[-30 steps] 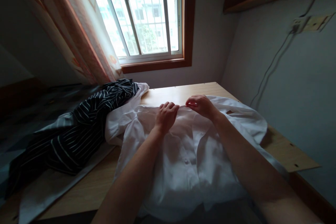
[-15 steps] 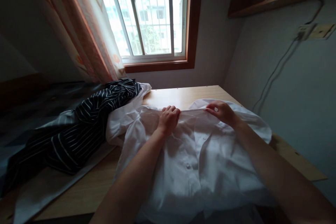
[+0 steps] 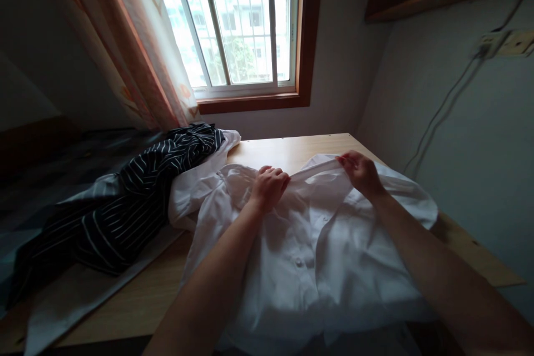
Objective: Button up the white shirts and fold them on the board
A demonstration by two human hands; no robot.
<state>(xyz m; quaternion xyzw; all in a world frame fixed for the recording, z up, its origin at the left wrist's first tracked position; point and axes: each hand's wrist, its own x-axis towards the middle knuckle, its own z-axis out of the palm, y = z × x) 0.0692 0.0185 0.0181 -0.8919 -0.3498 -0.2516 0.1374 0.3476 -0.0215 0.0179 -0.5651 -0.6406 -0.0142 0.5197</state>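
Note:
A white button-up shirt (image 3: 287, 256) lies spread over the wooden table, its collar end away from me and its lower part hanging toward me at the near edge. My left hand (image 3: 270, 186) is closed on the collar edge near the middle, knuckles up. Pinched between the thumb and fingers of my right hand (image 3: 361, 173) is the right part of the same edge, lifted a little off the table. The cloth between the two hands is drawn into a slanting line. Buttons show down the shirt's middle.
Left of the shirt, a black-and-white striped garment (image 3: 125, 206) lies heaped over white cloth (image 3: 70, 306). The pale wooden table (image 3: 287, 150) reaches to the wall under a window (image 3: 242, 22). A curtain (image 3: 137, 55) hangs at left; a power cord (image 3: 438, 105) runs down the right wall.
My right hand has moved slightly up and to the right, raising the collar edge with it. My left hand has barely moved and keeps its hold.

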